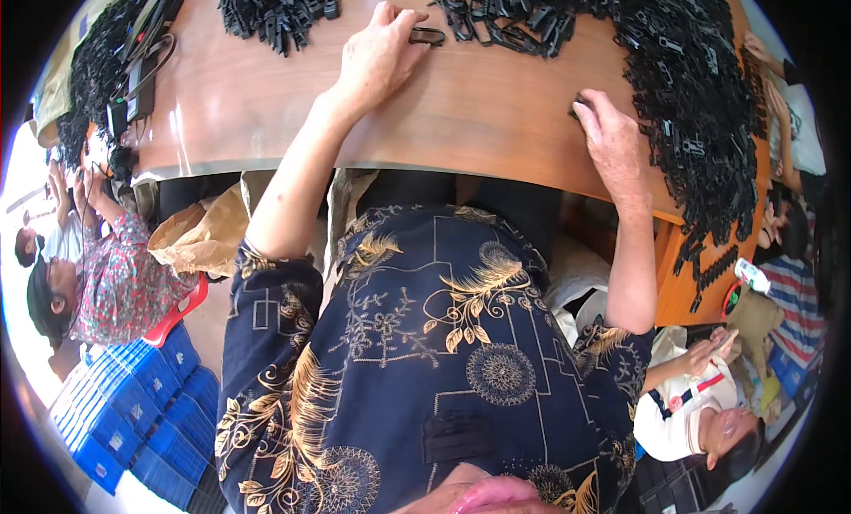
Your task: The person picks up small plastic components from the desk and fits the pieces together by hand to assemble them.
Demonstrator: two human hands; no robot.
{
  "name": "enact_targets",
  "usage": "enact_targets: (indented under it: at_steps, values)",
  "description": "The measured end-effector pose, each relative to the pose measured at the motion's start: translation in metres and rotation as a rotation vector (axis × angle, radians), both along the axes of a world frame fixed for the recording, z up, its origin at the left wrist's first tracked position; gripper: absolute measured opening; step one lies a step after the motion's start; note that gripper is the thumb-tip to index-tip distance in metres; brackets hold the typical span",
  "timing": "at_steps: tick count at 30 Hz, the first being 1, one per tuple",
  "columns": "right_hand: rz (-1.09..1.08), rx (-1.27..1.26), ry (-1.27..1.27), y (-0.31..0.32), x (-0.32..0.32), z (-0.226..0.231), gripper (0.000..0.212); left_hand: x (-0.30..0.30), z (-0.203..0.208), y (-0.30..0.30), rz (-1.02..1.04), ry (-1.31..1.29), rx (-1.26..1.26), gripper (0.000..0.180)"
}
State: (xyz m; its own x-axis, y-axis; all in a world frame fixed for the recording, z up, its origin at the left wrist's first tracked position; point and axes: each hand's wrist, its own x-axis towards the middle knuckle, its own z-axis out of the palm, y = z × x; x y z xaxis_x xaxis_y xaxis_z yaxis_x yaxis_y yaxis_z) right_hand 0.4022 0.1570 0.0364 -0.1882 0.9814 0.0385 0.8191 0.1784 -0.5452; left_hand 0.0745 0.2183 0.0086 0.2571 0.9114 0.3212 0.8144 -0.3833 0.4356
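Black clip (429, 37) between the left fingers (409, 18)

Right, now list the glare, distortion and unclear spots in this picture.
Head view: glare streaks the wooden table at left, and its near edge bends; head view, far left: the background washes out to white; head view, right: pieces in the black pile partly merge, and the small dark piece in the right hand is unclear.
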Motion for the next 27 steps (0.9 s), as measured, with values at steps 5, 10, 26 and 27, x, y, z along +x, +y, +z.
enact_targets:
  at_steps: [5,10,26,27]
  values:
    - [0.145,0.101,-0.091,0.000,0.005,0.012,0.030,0.001,-0.005,-0.001,-0.095,0.106,0.005,0.023]
    - [0.350,0.338,-0.203,0.018,0.014,0.002,0.027,0.008,-0.022,-0.029,-0.057,-0.335,-0.367,0.020]
    - [0.575,0.505,-0.038,-0.013,-0.077,0.033,0.023,0.048,0.001,-0.073,-0.118,-1.705,-1.369,0.024]
    - [0.623,0.529,-0.080,-0.012,-0.078,0.031,0.023,0.049,0.002,-0.073,-0.132,-1.710,-1.385,0.024]
